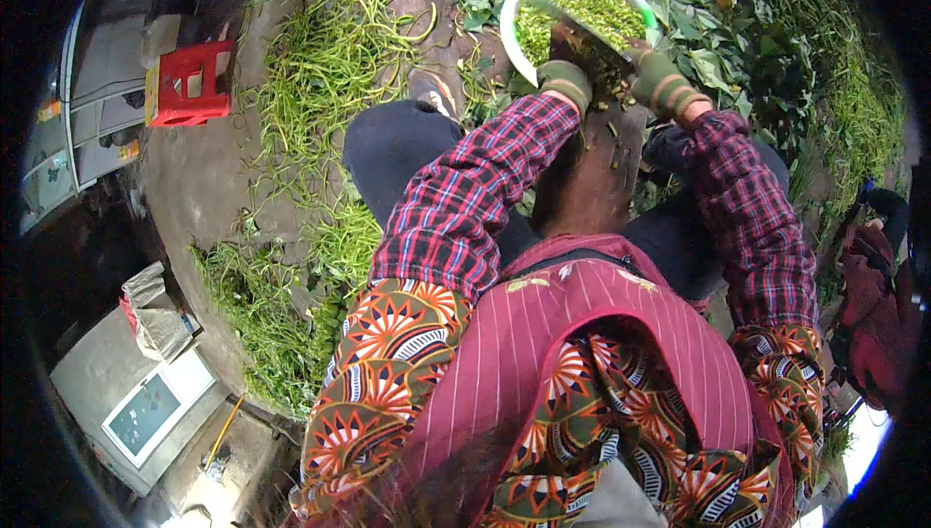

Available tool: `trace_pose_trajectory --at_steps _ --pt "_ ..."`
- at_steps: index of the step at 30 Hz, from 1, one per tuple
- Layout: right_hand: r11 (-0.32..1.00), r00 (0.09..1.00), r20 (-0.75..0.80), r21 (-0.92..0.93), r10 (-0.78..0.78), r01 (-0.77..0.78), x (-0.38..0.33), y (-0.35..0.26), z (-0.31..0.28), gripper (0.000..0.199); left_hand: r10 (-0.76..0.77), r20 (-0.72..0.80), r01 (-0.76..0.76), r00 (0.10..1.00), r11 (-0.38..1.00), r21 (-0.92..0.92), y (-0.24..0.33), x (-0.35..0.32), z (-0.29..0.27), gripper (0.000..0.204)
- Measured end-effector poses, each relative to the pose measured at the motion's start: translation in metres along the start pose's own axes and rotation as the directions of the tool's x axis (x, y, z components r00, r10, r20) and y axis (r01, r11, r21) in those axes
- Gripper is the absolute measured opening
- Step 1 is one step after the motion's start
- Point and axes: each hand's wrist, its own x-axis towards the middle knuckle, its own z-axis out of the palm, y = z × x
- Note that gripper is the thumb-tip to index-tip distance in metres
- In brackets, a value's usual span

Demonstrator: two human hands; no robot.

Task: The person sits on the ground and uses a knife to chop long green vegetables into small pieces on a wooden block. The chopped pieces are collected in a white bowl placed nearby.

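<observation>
In the head view, the right hand grips a knife, its blade slanting over a bowl of chopped beans; the left hand is beside the board, its hold impossible to tell

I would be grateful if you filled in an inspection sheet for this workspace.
Surface: brown board in front of the person, dark bits on it.
Job's things: knife; pale-rimmed basin holding chopped green pieces.
Clutter: long green pods on the ground at left, leaves at right.
Hands: both gloved; right hand grips the knife; left hand by the board, fingers mostly hidden.
Cables: nothing seen.
Surroundings: red stool at left; another person at right.
</observation>
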Motion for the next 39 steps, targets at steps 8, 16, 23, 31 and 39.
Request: trace_pose_trajectory --at_steps 8,16,23,31,39 --pt "0.998 0.992 0.12 0.053 0.039 -0.046 -0.007 -0.023 -0.026 0.034 -0.436 -0.855 -0.25 0.28 0.827 -0.503 -0.004 0.058 0.053 0.033" --pt "0.999 0.983 0.179 -0.035 0.032 -0.027 -0.008 -0.024 -0.02 0.031 -0.098 -0.194 0.058 0.976 0.977 -0.203 0.003 0.001 0.022 0.029" --pt "0.997 0.986 0.156 -0.055 0.054 -0.046 -0.003 -0.029 0.0 0.026 0.02 -0.116 -0.026 0.993 0.999 -0.047 0.0 -0.01 0.012 0.025" --pt "0.996 0.984 0.154 -0.02 0.09 -0.088 0.003 -0.028 0.004 0.028 -0.029 -0.214 0.01 0.976 0.996 -0.087 -0.011 -0.029 0.009 0.021" --pt "0.992 0.974 0.189 -0.03 0.124 -0.12 0.014 -0.033 0.008 0.019 -0.068 -0.233 0.067 0.97 0.998 -0.01 -0.02 -0.022 0.025 0.019"
